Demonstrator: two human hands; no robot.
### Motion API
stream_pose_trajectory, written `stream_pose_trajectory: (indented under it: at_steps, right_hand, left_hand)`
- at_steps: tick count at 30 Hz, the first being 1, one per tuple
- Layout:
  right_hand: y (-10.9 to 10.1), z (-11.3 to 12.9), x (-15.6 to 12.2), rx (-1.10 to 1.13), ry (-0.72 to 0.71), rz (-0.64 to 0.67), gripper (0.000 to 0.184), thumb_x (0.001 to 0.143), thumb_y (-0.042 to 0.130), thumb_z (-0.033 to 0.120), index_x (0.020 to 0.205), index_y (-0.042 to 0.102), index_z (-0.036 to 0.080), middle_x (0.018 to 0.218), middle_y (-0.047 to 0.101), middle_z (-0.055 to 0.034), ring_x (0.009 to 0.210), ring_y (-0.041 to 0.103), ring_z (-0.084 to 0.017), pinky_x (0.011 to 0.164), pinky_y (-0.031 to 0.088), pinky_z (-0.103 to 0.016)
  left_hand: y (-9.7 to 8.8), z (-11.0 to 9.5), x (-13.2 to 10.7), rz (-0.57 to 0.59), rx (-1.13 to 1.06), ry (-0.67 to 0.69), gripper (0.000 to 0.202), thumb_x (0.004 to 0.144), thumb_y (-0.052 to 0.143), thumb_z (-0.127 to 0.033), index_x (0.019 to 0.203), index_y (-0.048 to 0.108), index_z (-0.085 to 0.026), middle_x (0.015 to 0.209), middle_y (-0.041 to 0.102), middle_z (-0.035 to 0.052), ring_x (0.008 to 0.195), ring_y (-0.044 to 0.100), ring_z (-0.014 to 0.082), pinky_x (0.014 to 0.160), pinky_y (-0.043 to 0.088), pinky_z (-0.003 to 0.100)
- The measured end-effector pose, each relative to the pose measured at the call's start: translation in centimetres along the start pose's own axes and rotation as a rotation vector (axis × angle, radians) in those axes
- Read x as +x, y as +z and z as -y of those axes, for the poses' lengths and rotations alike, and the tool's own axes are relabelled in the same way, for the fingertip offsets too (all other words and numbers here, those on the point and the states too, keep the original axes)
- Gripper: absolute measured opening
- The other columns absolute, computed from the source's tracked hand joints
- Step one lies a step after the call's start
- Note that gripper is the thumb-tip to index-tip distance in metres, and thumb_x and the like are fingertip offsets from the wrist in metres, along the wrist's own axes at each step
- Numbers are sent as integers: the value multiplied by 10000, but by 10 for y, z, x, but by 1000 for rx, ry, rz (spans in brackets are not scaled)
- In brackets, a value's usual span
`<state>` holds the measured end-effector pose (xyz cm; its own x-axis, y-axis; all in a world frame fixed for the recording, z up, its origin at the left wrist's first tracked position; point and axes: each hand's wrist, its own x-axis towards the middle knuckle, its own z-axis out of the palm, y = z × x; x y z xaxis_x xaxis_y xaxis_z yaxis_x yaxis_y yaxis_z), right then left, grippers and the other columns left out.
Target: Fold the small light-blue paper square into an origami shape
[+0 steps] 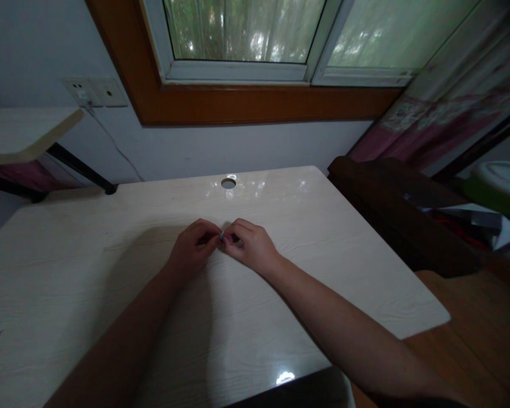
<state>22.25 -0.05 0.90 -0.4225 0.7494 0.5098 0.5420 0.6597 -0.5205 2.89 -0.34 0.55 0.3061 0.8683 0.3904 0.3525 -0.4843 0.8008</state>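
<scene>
My left hand (196, 245) and my right hand (247, 242) meet over the middle of the pale desk (323, 226), each closed in a pinch. Between their fingertips is a tiny teal-green item (221, 234), too small to name. Both hands appear to grip it from opposite sides. Most of it is hidden by the fingers.
A round cable hole (228, 183) lies near the desk's back edge. At the left stands a raised shelf (29, 133) on black legs. A dark object (297, 392) covers the front edge. Dark wooden furniture (391, 209) stands to the right, below the curtain.
</scene>
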Motion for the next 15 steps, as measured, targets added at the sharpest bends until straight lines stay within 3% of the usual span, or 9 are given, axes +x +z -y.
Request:
stream_pose_trajectory:
  at_steps: [4, 15]
  right_hand:
    - [0, 1, 1, -25, -20, 8, 34, 844, 591, 198, 828, 617, 184, 793, 621, -26, 712, 588, -125, 657, 459, -224]
    - [-2, 4, 0, -69, -28, 6, 64, 863, 582, 222, 848, 628, 181, 824, 636, -38, 730, 601, -135, 672, 469, -238]
  left_hand:
    - [0, 2, -1, 21, -44, -63, 101, 862, 602, -213, 956, 635, -195, 915, 642, 50, 827, 632, 164, 751, 536, 288]
    - [-1, -1, 0, 37, -130, -75, 129, 865, 611, -249, 979, 639, -195, 926, 645, 55, 829, 638, 169, 754, 529, 295]
